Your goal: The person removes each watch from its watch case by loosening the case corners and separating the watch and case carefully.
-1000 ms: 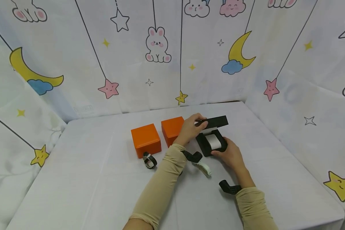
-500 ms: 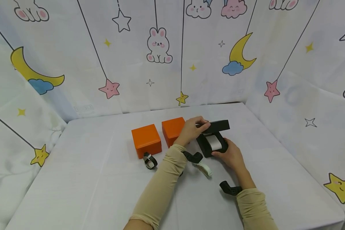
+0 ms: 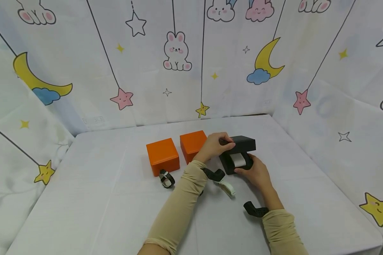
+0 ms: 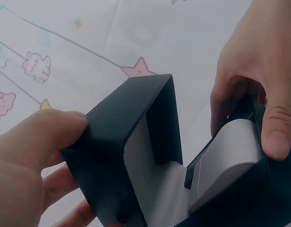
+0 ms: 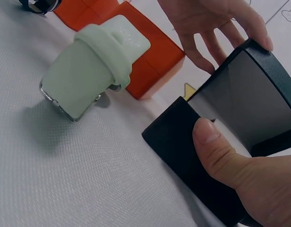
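A black watch box (image 3: pixel 226 164) with a hinged lid (image 3: pixel 244 144) stands at the right of the table, partly open. Inside it sits a white cushion (image 4: pixel 226 146). My left hand (image 3: pixel 214 146) pinches the lid's edge, its thumb on the top face in the left wrist view. Around the base curls my right hand (image 3: pixel 257 172), and its thumb presses the side wall in the right wrist view. A pale green watch (image 5: pixel 84 71) lies just in front of the box, partly covered in the head view by the black wrist mount (image 3: pixel 214 174).
Two orange boxes (image 3: pixel 162 156) (image 3: pixel 190 142) stand left of the black box, the nearer one to the hand partly hidden by it. A black-strapped watch (image 3: pixel 167 179) lies before the left orange box. A white cloth covers the table (image 3: pixel 83 198), and printed curtains hang around it.
My left hand has lowered the lid toward the base, so less of the white cushion shows. The right hand stays on the base.
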